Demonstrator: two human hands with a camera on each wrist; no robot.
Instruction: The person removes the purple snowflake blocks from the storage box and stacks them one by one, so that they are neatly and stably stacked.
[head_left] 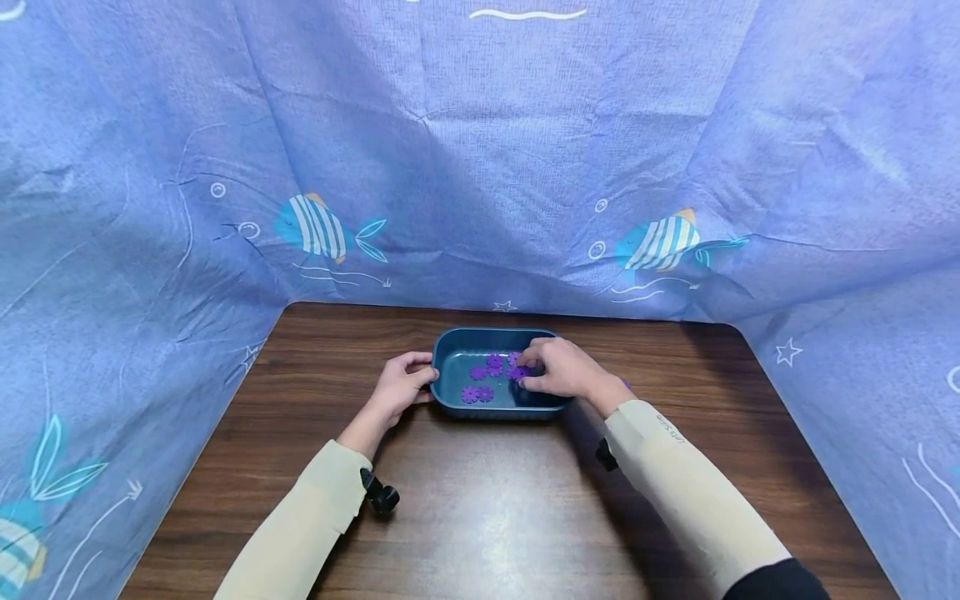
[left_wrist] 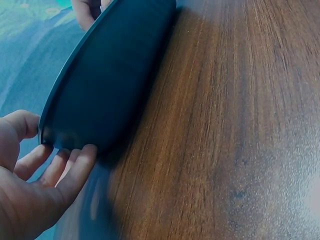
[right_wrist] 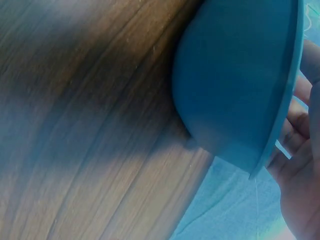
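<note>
A dark teal oblong tub [head_left: 457, 407] stands on the wooden table. Several small purple toothed discs [head_left: 478, 372] lie on its floor. My left hand [head_left: 399, 385] holds the tub's left end, thumb at the rim and fingers against the outside wall, as the left wrist view also shows. Over the tub's right side reaches my right hand [head_left: 564, 367]. Its thumb and index finger stand apart, their tips right at some purple discs. In the right wrist view, the tub's wall [right_wrist: 235, 85] hides the fingertips of the right hand [right_wrist: 300, 165].
The wooden table [head_left: 480, 500] runs back to a blue fish-print cloth [head_left: 480, 208], which also hangs at both sides. A bit of purple [head_left: 627, 384] shows beside the right wrist. Each wrist wears a black camera mount [head_left: 381, 495].
</note>
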